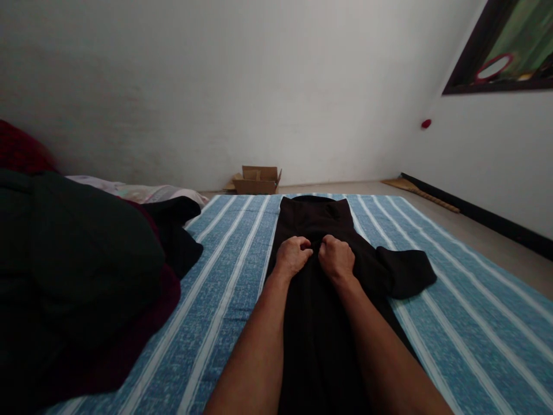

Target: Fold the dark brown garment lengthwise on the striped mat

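A long, dark brown-black garment [305,311], perhaps a coat, lies stretched out on a blue-and-white striped cloth [228,253]. One of its sleeves [408,271] juts out to the right, folded over. On the upper part of the garment, my left hand [294,253] is closed, fingertips pinching the fabric near its middle line. Close beside it, my right hand [337,255] is closed in the same way on the fabric. A small gap separates the two hands, and the fingertips of the right one are partly hidden.
Dark clothes [86,259] are heaped on the left of the striped cloth. Beyond its far edge stands an open cardboard box [257,181] against the white wall [259,86]. A woven mat or broom-like item [419,191] lies on the floor at the right.
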{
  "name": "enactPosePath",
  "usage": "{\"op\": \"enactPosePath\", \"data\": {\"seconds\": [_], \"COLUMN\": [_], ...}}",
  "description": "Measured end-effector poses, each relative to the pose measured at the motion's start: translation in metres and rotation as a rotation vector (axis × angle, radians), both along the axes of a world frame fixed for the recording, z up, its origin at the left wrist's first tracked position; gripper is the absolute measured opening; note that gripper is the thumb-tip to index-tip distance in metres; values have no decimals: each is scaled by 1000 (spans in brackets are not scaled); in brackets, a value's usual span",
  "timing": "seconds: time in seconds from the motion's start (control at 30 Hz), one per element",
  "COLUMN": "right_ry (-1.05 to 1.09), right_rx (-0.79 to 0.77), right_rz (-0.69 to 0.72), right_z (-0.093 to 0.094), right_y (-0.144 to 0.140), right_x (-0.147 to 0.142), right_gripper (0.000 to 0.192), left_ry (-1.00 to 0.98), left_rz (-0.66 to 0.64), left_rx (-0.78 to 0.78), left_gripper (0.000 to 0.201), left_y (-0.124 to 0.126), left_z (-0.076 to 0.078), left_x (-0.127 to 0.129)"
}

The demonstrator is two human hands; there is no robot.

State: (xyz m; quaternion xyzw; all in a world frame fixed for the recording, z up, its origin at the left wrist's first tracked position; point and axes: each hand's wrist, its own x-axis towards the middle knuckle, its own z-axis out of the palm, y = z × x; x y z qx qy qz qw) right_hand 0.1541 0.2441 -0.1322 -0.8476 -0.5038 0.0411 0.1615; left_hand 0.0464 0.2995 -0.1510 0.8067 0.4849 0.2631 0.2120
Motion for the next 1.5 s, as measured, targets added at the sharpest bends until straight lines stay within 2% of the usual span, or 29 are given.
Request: {"op": "enactPosePath", "data": {"seconds": [0.23, 0.47, 0.67, 0.97, 1.2, 1.27, 1.37, 1.5], "right_ry": [206, 265, 293, 353, 448, 475, 497, 516], "right_rx": [163, 190, 209, 151, 35, 13, 14, 61], "right_rz": [29, 82, 106, 159, 218, 230, 233, 261], "right_z": [-9, -12, -14, -11, -7, -7, -7, -4], "right_y": [7, 10, 10, 9, 7, 6, 6, 4], "right_x": [7, 13, 14, 18, 20, 21, 21, 20], "right_gripper": [28, 27, 26, 24, 21, 20, 22, 40], "left_ry": [40, 21, 16, -31, -126, -171, -195, -56], "left_rz": [6, -18, -41, -67, -39, -69, -134, -180], "left_rx": [21, 7, 6, -26, -97, -150, -216, -146], "left_gripper": [14, 39, 37, 34, 33, 40, 64, 81], "left_y": [-2, 0, 2, 3, 4, 3, 1, -4], "left_z": [-6, -7, -10, -7, -1, 1, 4, 9], "left_x": [1, 1, 1, -1, -4, -6, -7, -4]}}
